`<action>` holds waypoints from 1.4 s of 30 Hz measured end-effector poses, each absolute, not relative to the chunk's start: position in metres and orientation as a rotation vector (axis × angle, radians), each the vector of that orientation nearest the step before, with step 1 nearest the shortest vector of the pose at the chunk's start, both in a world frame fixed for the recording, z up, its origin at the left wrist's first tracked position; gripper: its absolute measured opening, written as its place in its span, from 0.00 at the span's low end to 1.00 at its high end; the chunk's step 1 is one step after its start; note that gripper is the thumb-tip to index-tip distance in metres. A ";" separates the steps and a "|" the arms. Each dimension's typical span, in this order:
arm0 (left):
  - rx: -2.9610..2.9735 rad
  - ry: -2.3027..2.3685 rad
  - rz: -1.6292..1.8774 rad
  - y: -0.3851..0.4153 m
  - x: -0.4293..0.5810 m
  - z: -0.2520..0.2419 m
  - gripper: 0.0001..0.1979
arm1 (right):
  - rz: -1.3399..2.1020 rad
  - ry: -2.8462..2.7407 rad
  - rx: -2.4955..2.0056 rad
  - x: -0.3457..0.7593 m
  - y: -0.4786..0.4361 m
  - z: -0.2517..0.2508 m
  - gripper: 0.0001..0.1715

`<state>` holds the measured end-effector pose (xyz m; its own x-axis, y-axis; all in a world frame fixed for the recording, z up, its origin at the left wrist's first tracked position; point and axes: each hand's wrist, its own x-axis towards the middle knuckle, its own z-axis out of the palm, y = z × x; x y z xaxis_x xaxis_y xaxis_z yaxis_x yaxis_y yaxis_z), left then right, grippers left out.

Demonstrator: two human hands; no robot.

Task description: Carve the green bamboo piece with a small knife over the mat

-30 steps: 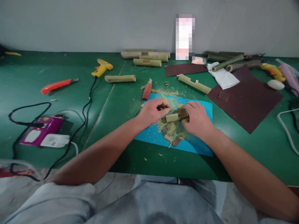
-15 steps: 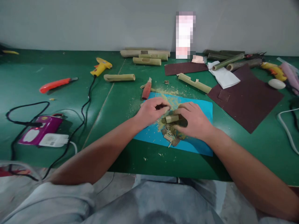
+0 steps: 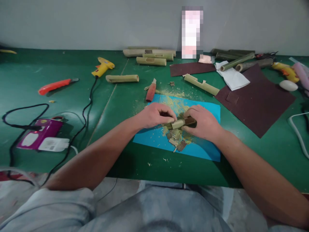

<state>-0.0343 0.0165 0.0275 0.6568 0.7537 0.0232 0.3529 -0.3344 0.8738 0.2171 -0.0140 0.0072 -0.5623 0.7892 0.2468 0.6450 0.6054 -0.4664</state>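
Bench: green table. On its right, a large brown sheet, sandpaper by the look of it. In front of me, a smaller blue sheet, both hands over it.

My right hand is curled round the right end of a bamboo piece, thumb on the near side. My left hand has bent fingers, thumb and forefinger drawn together at the left end; cannot tell whether anything is pinched there. Beyond lies a notched bamboo tube.

The piece lies sideways above the blue sheet, a dark opening showing near my right hand. Step in hand, as I judge it: close fingertip work on this piece. Next move calls for a steady right grip and light left fingertips.

Smaller: red-handled knife, lying by the blue sheet's far left corner; bamboo chips; fine shavings.
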 end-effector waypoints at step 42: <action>2.461 0.860 0.810 0.017 -0.033 0.007 0.09 | 0.351 -2.235 -1.468 0.214 -0.014 0.005 0.08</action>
<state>-0.0334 0.0172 0.0069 0.6412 0.6630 0.3865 0.4253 -0.7262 0.5401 0.2138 -0.0142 0.0055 -0.3389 0.9142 0.2221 0.8022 0.4042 -0.4395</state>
